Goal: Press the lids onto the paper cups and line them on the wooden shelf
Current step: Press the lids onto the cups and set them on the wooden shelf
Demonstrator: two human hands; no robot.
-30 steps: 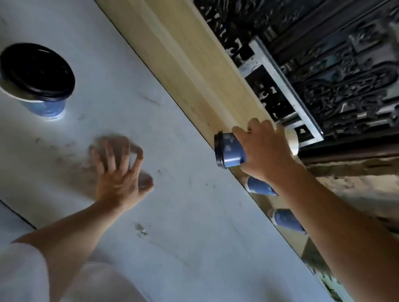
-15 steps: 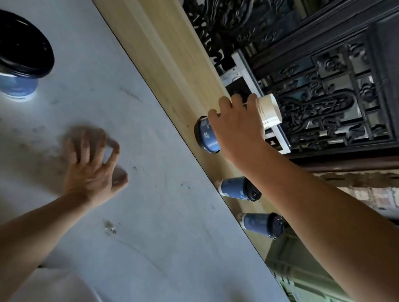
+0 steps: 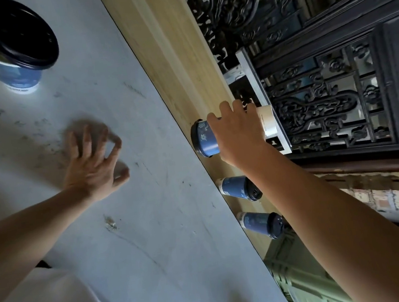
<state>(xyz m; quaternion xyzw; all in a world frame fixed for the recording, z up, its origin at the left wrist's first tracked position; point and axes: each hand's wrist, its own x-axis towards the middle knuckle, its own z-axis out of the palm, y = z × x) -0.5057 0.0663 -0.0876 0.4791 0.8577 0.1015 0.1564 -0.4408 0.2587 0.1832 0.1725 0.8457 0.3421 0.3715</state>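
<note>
My right hand (image 3: 239, 137) grips a blue paper cup (image 3: 204, 138) around its middle, over the light wooden shelf (image 3: 165, 43). The cup's black-rimmed end points left toward the table and its pale end points right. Just beyond it on the shelf, near my forearm, two blue cups with black lids (image 3: 238, 188) (image 3: 260, 223) stand side by side. Another blue cup (image 3: 18, 74) with a black lid stands on the grey table (image 3: 152, 229) at the top left. My left hand (image 3: 93, 162) rests on the table with fingers spread and holds nothing.
A dark carved wooden screen (image 3: 324, 103) rises right behind the shelf, with a white frame (image 3: 256, 88) against it. My white sleeve fills the bottom left corner. The shelf runs on bare toward the top of the view.
My right hand has carried the cup from the table's edge out over the shelf, above the two standing cups. My left hand stays pressed on the table.
</note>
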